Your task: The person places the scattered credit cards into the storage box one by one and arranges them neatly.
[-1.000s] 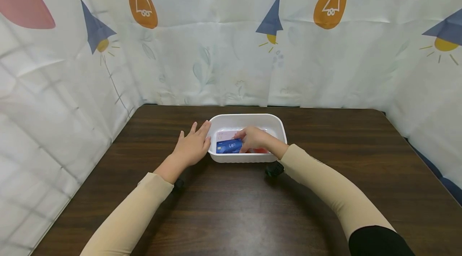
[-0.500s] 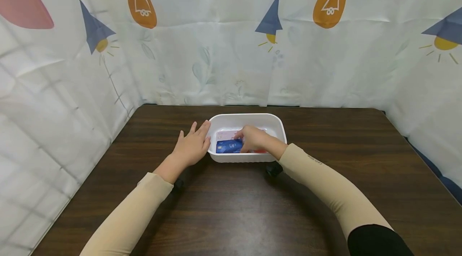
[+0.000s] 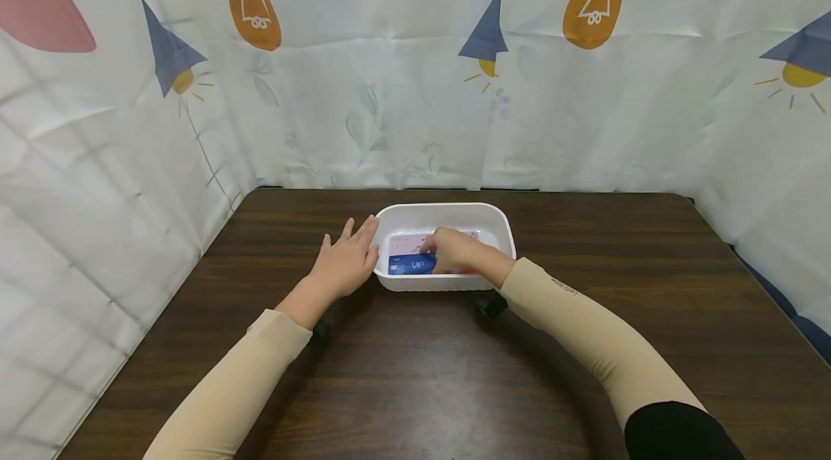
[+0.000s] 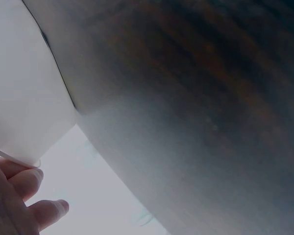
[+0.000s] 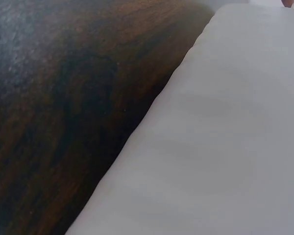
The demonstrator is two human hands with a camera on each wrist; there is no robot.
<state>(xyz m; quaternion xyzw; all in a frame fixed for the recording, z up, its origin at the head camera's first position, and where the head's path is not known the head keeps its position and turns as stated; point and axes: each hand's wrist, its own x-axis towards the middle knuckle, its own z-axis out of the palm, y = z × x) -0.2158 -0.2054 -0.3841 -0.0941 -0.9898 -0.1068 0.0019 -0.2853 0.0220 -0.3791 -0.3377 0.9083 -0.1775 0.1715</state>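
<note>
A white plastic basin point(image 3: 448, 284) stands on the table with several cards inside. My left hand point(image 3: 344, 262) touches its left rim with straight, spread fingers; in the left wrist view, fingertips point(image 4: 27, 183) show against the white wall. My right hand point(image 3: 456, 251) reaches into the basin and pinches the right end of a blue VIP card point(image 3: 409, 265) between thumb and fingers. Behind the blue card lies a pink card point(image 3: 404, 242). Something red shows below my right hand, mostly hidden. The right wrist view is filled mainly by the basin's outer wall point(image 5: 201, 132).
The basin sits near the far edge of a dark brown wooden table point(image 3: 415, 373). White curtain point(image 3: 415, 121) printed with lamps and bulbs hangs behind the table and along both sides.
The blue card has tipped down flatter toward the basin's front, and more of the pink card shows behind it. My right hand has barely shifted; my left hand stays at the rim.
</note>
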